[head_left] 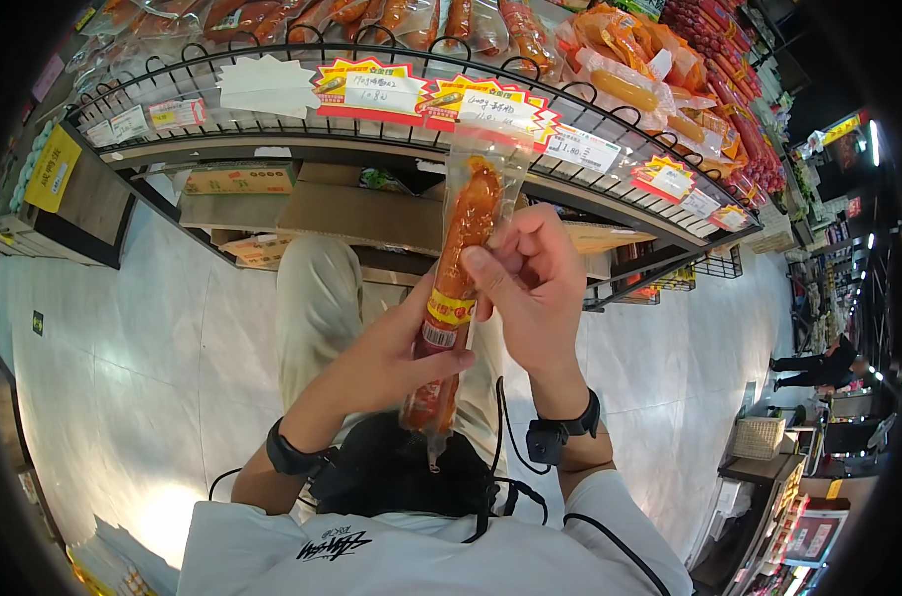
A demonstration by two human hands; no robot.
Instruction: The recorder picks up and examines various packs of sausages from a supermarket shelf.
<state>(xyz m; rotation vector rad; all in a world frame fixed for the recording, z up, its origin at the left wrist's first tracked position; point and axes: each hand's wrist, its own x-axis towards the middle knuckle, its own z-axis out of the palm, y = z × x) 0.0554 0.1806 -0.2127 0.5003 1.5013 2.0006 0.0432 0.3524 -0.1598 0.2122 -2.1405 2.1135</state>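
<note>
Both my hands hold one long sausage in a clear plastic pack (471,208), tilted in front of my body. A yellow and red label with a barcode wraps its lower half. My left hand (391,354) grips the lower part, its thumb lying across the front. Higher up, my right hand (536,283) pinches the pack's right side, the thumb pressing on the film and the other fingers curled. The pack's top end overlaps the price tags on the shelf front, and its bottom end hangs over a black bag (398,469) at my waist.
A black wire-fronted shelf (391,134) curves ahead, loaded with packed sausages (525,37) and bearing price tags (376,89). Cardboard boxes (361,216) sit beneath it. A wooden display stand (86,201) is at left. Far right, a person (815,363) stands in the aisle. Cables hang by my right wrist.
</note>
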